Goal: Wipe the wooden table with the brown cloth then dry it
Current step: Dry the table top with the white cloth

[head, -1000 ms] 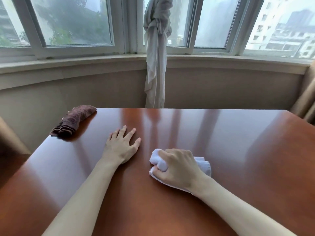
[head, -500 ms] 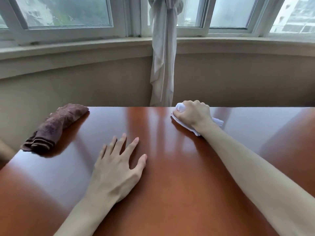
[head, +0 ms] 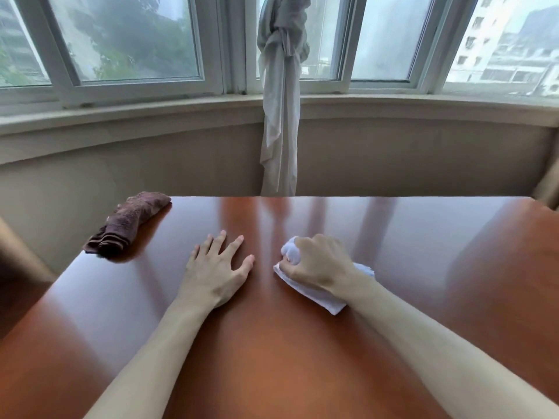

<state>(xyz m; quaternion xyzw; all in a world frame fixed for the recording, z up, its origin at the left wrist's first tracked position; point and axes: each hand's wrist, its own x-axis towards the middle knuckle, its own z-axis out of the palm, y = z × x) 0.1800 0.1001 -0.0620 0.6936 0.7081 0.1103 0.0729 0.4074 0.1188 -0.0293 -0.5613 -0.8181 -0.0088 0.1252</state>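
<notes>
Head view looks down on our two bare forearms over the glossy wooden table [head: 408, 252]. Our left hand [head: 216, 273] lies flat on the surface, fingers spread, holding nothing. Our right hand [head: 317, 263] has its fingers curled round a bunched white cloth [head: 320, 296], pressing it onto the wood just beside the left hand; part of the cloth trails out under the wrist. The brown cloth [head: 128, 226] sits rumpled at the far left corner, well apart from both hands and untouched, so we judge the wet wipe done and the drying pass in hand. To dry well, we would keep the white cloth's flat trailing part down on the wood, not just the wad, press evenly, and work in overlapping strokes from the far edge toward us. The window glare on the polish should show any damp streaks left; we cannot tell from here whether any remain. The left corner under the brown cloth will need lifting and drying too. A knotted grey curtain [head: 281, 122] hangs behind the table's far edge, clear of the work.
</notes>
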